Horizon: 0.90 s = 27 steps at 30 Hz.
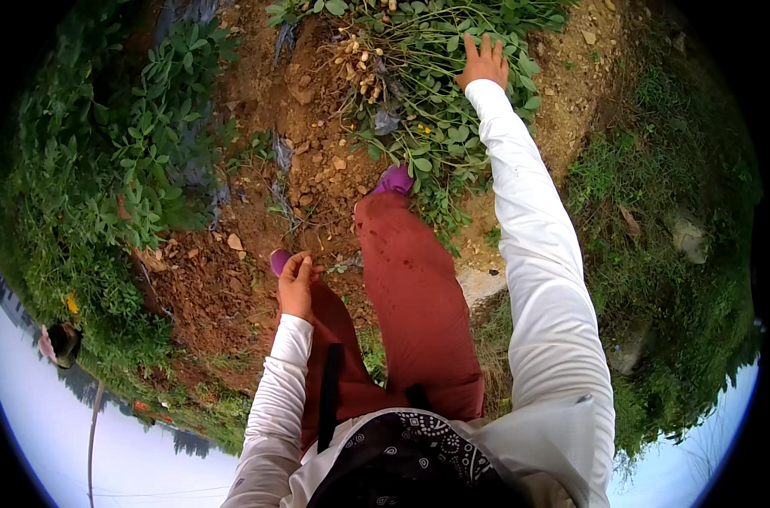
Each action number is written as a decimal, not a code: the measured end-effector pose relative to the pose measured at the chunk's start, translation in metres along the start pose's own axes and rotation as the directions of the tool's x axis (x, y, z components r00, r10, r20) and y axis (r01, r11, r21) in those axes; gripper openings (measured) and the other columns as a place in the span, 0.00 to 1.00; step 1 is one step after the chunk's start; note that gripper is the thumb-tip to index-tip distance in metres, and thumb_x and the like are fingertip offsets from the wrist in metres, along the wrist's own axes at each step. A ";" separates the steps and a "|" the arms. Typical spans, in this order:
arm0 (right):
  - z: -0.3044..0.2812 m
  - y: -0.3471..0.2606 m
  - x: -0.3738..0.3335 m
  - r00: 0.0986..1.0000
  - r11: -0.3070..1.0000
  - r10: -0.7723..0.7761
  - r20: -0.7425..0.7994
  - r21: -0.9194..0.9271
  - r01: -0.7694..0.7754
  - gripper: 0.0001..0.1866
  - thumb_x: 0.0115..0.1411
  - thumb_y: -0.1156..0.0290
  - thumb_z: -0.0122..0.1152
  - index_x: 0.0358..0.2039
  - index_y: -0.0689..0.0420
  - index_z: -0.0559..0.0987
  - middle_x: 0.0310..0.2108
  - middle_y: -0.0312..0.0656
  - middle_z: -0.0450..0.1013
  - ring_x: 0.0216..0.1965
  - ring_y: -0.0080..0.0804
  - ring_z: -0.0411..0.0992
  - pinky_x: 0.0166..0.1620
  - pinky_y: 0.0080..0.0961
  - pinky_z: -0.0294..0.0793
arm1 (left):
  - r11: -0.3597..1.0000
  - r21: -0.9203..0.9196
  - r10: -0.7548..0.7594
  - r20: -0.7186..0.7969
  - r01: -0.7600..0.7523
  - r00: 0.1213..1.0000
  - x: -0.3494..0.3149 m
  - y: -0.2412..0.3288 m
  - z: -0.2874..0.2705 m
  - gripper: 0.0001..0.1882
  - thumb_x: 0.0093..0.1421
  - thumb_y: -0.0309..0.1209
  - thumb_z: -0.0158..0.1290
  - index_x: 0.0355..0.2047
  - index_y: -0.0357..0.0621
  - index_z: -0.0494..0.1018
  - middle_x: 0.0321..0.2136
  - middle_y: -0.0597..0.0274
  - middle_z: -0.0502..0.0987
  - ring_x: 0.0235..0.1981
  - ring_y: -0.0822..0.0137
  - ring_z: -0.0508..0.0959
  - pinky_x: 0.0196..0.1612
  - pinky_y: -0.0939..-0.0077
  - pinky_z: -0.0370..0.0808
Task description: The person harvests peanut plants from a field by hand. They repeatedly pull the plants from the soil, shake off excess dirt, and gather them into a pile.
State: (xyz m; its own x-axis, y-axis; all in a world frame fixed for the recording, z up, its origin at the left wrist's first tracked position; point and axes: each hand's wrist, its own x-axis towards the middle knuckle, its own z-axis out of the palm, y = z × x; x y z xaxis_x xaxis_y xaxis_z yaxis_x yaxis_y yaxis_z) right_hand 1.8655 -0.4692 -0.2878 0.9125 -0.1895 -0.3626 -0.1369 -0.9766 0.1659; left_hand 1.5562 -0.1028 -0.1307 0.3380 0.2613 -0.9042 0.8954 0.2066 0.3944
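My right hand (pixel 485 64) is stretched far forward, fingers spread, over the right edge of a heap of pulled peanut plants (pixel 440 93). Its fingers lie at or just above the green leaves; whether they press on them I cannot tell. A cluster of pale peanut pods (pixel 361 68) with roots shows on the left side of the heap. My left hand (pixel 297 286) is held low in front of my left leg, near a purple shoe (pixel 280 261). Its fingers are curled and pinched together; anything between them is hidden or too small to see.
Reddish, cloddy soil (pixel 309 161) runs between the heap and a row of leafy plants (pixel 148 144) on the left, with torn dark plastic film (pixel 203 161) along it. A grassy bank (pixel 648 195) lies on the right. My other purple shoe (pixel 393 180) stands against the heap.
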 end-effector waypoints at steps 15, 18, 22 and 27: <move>0.044 -0.043 -0.127 0.970 0.862 -0.159 0.184 0.505 0.045 0.25 0.55 0.58 0.54 0.50 0.59 0.72 0.29 0.58 0.75 0.32 0.55 0.74 0.40 0.45 0.72 | 0.911 -0.355 -0.148 0.199 0.212 0.969 0.038 -0.031 0.098 0.17 0.64 0.39 0.47 0.46 0.40 0.69 0.40 0.63 0.76 0.38 0.72 0.76 0.43 0.78 0.70; -0.001 -0.062 -0.176 0.949 0.844 -0.267 0.166 0.516 0.147 0.21 0.55 0.60 0.55 0.44 0.61 0.74 0.24 0.58 0.73 0.28 0.56 0.73 0.34 0.46 0.72 | 0.920 -0.361 -0.064 0.246 0.152 0.967 0.047 -0.028 0.121 0.22 0.64 0.44 0.45 0.49 0.39 0.69 0.41 0.62 0.76 0.42 0.71 0.74 0.47 0.76 0.68; -0.047 -0.065 -0.237 0.859 0.761 -0.493 0.134 0.546 0.352 0.14 0.54 0.64 0.57 0.37 0.59 0.75 0.18 0.54 0.71 0.22 0.53 0.72 0.27 0.43 0.70 | 0.900 -0.424 0.034 0.301 0.102 0.953 0.051 -0.003 0.146 0.36 0.61 0.57 0.43 0.57 0.38 0.61 0.53 0.52 0.68 0.52 0.63 0.68 0.54 0.70 0.62; -0.065 -0.026 -0.310 0.663 0.571 -0.745 0.075 0.586 0.575 0.16 0.54 0.65 0.58 0.41 0.59 0.75 0.19 0.52 0.71 0.22 0.50 0.72 0.26 0.39 0.70 | 0.508 -0.828 0.135 0.349 0.237 0.927 0.035 -0.014 0.142 0.21 0.61 0.41 0.52 0.48 0.40 0.66 0.46 0.53 0.71 0.45 0.57 0.73 0.50 0.65 0.69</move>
State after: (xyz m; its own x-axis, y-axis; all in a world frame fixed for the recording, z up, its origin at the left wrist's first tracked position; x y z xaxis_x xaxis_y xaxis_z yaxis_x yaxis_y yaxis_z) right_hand 1.6119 -0.3785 -0.1199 0.6781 0.5944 -0.4324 0.2208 -0.7259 -0.6514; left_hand 1.5966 -0.2300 -0.1913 0.5354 -0.0584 -0.8425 0.2948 0.9478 0.1216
